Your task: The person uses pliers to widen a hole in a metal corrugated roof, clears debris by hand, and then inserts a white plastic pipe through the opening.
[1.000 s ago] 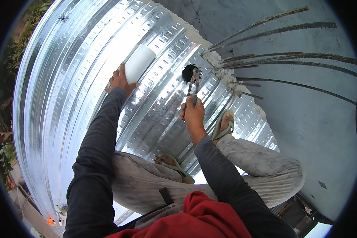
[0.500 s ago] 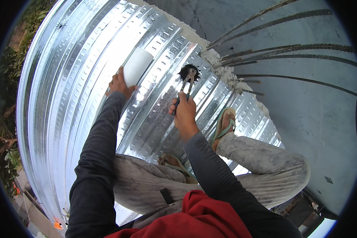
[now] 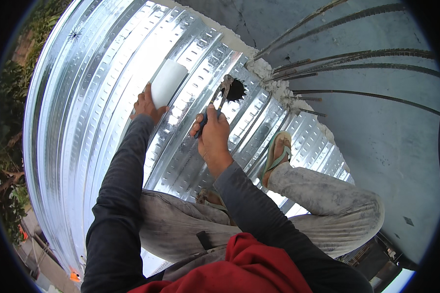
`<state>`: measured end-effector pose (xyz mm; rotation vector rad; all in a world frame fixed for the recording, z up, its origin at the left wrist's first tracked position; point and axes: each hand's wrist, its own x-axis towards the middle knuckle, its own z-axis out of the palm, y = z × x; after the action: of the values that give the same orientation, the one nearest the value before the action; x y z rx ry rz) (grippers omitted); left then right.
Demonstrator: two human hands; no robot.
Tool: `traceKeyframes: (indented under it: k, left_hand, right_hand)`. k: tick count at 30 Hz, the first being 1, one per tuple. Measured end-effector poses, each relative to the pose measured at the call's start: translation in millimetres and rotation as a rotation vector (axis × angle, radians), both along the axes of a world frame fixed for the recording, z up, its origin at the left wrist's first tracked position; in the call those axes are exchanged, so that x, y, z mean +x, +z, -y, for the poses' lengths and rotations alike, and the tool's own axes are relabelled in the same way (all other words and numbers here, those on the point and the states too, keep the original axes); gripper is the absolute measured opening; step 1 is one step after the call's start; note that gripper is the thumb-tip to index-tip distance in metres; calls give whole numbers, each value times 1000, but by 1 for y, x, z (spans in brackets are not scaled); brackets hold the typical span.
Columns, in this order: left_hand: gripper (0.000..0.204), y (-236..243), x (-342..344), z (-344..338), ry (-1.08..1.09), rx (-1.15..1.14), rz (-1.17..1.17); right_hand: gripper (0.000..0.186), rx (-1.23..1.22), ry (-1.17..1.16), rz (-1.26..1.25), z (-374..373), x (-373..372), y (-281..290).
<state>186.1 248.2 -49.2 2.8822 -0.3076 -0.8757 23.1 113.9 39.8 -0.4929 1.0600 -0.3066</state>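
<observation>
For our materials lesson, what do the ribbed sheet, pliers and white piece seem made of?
Ribbed sheet: likely galvanised metal, shiny, showing mirror-like glare. Pliers: probably steel, dull, judging by grey jaws. White piece: perhaps plastic, matte, smooth and even.

No text, label, brand, number or sign can be read.
</observation>
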Motion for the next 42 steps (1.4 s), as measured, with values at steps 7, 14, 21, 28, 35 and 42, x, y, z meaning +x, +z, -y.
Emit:
traceKeyframes:
  k: [7,14,21,28,35,42]
  left_hand:
    - [114,12,-3,5,2,75,-21]
    - [115,5,2,-13,-117,-49,-38]
    - [107,-4,-59,-88,-142,65,312]
    - [98,-12,-106,-146,37,209,315]
    - [99,-8,-88,-129,65,176,254]
    - [98,-9,-87,-133,81,177,216]
  right_hand:
    - [25,-1298,1274,-500,119,-24,49]
    - [47,-2325,2459,16,200,43,113]
    - [50,-2380,2837,187,221,87,79]
    - [50,-2527,2755,168,203,93,67]
    - [50,-2610,2732,212,215,102,67]
    - [52,-2553,2630,-217,200,98,75]
